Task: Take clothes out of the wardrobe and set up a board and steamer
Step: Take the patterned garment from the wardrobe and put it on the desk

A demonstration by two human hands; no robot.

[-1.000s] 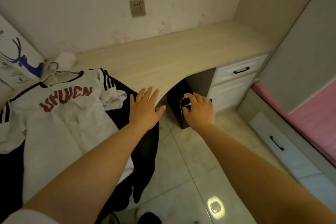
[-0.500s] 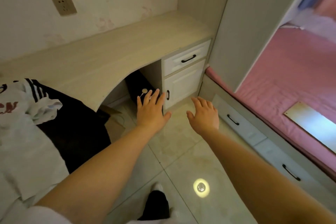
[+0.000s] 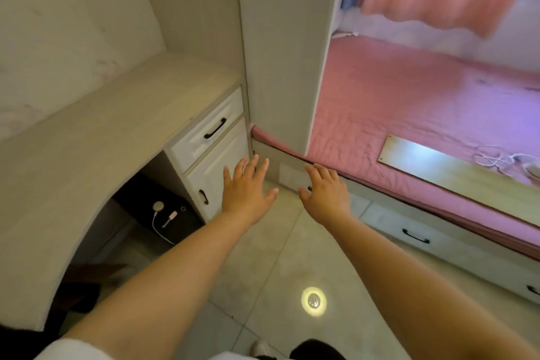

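Observation:
My left hand [image 3: 245,188] and my right hand [image 3: 325,191] are stretched out in front of me above the tiled floor, fingers spread, holding nothing. A flat wooden board [image 3: 455,175] lies on the pink bed [image 3: 409,102] to the right, well beyond my right hand. A white cable with a small white object [image 3: 505,159] lies on the bed beside the board. No clothes are in view now.
A pale wooden desk [image 3: 102,131] runs along the left, with a white drawer unit [image 3: 210,143] beneath. A black box with a white cable [image 3: 163,219] sits under the desk. A tall pale panel [image 3: 283,52] separates desk and bed. White drawers [image 3: 423,240] line the bed base.
The view has swung right: the white shirt and dark clothes on the desk have left the frame and the pink bed with the board has come in. Both hands stay spread and empty.

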